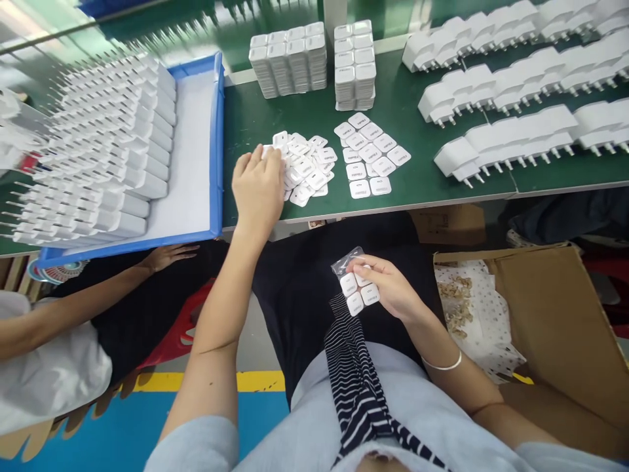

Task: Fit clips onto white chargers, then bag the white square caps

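Note:
My left hand [257, 187] reaches onto the green table [417, 180] and rests its fingers on the left side of a loose heap of small white square caps [307, 169]. Whether it grips one I cannot tell. My right hand [388, 285] is held over my lap and grips a clear film strip carrying three white caps [358, 288]. Right of the heap, several more white caps [371, 157] lie flat in neat rows.
A blue tray [216, 144] of white plug adapters sits at the left. Stacked white blocks [289, 59] stand at the back, rows of adapters [511, 141] at the right. A cardboard box [555, 314] with paper scraps is at my right. Another person's hand [170, 255] reaches under the tray.

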Motion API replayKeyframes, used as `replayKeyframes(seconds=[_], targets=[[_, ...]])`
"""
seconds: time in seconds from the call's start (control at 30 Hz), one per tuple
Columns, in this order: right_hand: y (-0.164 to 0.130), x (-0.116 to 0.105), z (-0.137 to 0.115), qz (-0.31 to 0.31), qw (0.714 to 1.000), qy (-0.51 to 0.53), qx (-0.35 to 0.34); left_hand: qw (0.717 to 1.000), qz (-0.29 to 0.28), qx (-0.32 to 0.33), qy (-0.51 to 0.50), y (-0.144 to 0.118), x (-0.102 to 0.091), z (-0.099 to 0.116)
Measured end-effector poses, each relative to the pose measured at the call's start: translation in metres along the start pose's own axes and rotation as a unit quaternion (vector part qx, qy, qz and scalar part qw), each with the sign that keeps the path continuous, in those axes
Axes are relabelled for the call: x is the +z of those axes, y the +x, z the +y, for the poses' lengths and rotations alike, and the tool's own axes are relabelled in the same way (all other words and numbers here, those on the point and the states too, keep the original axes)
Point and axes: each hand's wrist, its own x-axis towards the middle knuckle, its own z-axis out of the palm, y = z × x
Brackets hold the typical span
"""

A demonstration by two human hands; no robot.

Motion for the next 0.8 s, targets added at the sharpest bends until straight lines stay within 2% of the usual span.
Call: replayKeyframes(seconds=[0.1,0.2,0.27,0.3,0.37,0.4,0.43,0.5,0.57,0.7,0.8], targets=[[0.002,0.001,-0.004,0.010,1.000,0.029,-0.004,0.997,-0.015,0.024,-0.070,0.002,0.001,0.011],[0.004,-0.001,-0.005,0.001,0.999,0.033,-0.023,0.995,0.036,0.037,-0.091,-0.010,-0.011,0.028],[0.006,-0.003,-0.005,-0.008,0.999,0.021,-0.034,0.989,0.069,0.084,-0.100,-0.027,-0.021,0.042],[0.007,-0.003,-0.005,-0.010,0.999,0.016,-0.038,0.984,0.068,0.124,-0.109,-0.039,-0.024,0.050],[0.009,-0.003,-0.006,-0.019,0.998,0.018,-0.051,0.966,0.018,0.221,-0.132,-0.065,-0.028,0.064],[0.010,-0.003,-0.006,-0.027,0.998,0.023,-0.058,0.954,-0.028,0.262,-0.140,-0.079,-0.028,0.070],[0.010,-0.002,-0.006,-0.036,0.997,0.028,-0.063,0.947,-0.073,0.277,-0.145,-0.092,-0.027,0.075],[0.011,-0.001,-0.006,-0.055,0.996,0.039,-0.065,0.942,-0.149,0.252,-0.161,-0.113,-0.023,0.079],[0.011,0.001,-0.004,-0.064,0.995,0.045,-0.057,0.946,-0.183,0.183,-0.195,-0.129,-0.018,0.078],[0.015,0.006,0.004,-0.052,0.997,0.007,-0.061,0.942,-0.161,0.076,-0.284,-0.147,-0.008,0.076],[0.017,0.009,0.010,-0.057,0.994,-0.043,-0.078,0.939,-0.148,0.041,-0.308,-0.153,-0.004,0.080]])
